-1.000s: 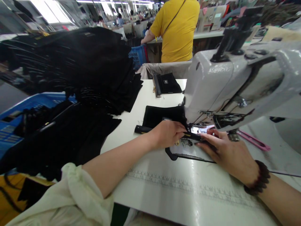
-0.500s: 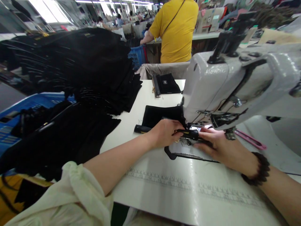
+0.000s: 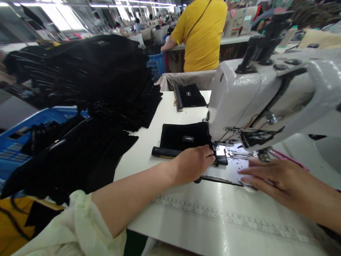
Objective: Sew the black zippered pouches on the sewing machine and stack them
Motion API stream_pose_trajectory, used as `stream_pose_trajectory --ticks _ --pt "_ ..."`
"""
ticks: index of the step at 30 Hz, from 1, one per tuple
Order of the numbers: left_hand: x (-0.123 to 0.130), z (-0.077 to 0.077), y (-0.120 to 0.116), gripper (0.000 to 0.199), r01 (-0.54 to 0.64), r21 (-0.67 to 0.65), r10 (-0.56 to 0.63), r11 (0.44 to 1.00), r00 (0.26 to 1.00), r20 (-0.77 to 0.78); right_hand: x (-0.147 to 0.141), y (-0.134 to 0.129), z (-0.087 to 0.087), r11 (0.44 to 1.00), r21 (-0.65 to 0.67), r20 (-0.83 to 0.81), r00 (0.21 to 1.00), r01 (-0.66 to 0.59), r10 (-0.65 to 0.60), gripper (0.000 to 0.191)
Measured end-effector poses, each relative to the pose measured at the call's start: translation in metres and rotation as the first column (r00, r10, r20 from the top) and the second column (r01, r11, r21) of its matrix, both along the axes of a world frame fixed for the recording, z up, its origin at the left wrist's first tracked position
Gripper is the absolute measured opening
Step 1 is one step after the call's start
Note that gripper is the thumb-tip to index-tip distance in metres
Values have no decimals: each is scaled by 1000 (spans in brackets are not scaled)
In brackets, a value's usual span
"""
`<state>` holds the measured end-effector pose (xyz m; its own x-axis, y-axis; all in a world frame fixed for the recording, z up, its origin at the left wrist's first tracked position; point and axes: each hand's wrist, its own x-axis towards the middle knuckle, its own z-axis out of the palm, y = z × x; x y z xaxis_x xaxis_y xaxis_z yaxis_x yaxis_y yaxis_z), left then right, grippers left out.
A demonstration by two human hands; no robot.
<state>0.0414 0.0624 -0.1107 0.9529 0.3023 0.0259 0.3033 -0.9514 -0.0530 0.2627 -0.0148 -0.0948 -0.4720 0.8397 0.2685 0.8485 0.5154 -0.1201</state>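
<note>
A black fabric panel (image 3: 173, 133) with a small label (image 3: 188, 138) lies on the sewing machine bed, its right edge at the needle area. Along its near side runs a glossy black strip (image 3: 165, 152). My left hand (image 3: 193, 163) is closed over the strip, fingertips bent down near the presser foot (image 3: 215, 146); its thumb is hidden. To the right, my right hand (image 3: 274, 177) is apart from the panel, fingers stretched out over the bed. A silvery piece (image 3: 249, 187) shows beneath its fingers, too unclear to name. The white sewing machine (image 3: 239, 96) stands above both hands.
Behind the machine lies another black panel with a strip (image 3: 193, 94). Tall stacks of black pieces (image 3: 87, 78) and a blue basket (image 3: 66, 111) fill the left side. A pink-handled tool (image 3: 289, 159) rests behind my right hand. A person in yellow (image 3: 204, 35) stands beyond.
My right hand has let go of the strip's right end and moved right and toward me. My left hand has shifted slightly nearer, uncovering the label, and the strip end lies lower.
</note>
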Motion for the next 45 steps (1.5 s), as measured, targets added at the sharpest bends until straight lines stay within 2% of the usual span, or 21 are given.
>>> stream_pose_trajectory --ticks 3,7,12,17,21,27,35,40,45 --pt "1 -2 0 24 15 55 -13 998 1000 -23 -23 2 -9 994 105 110 994 -22 10 41" --pt "1 -1 2 24 49 80 -47 996 999 -23 -40 9 -20 994 106 139 990 -30 15 37" --pt "1 -5 5 25 38 67 -40 997 999 29 -38 12 -27 996 79 101 994 34 -42 32" --pt "2 -10 9 25 3 29 -6 1000 996 92 -36 14 -30 994 -43 112 989 103 -98 31" --pt "3 -13 11 24 -37 -10 38 999 993 110 -35 17 -31 989 -97 81 991 111 -103 31" --pt "5 -15 13 22 -67 -64 75 996 990 123 -37 17 -29 989 -68 71 989 133 -128 31" --pt "5 -16 13 22 -42 -54 50 998 988 146 -37 17 -31 990 -36 35 990 135 -134 31" --pt "5 -15 13 22 -52 -74 63 996 984 164 -39 17 -28 988 -69 21 990 140 -138 32" --pt "5 -15 13 22 -38 -28 41 999 993 114 -36 17 -31 987 -96 8 992 129 -129 33"
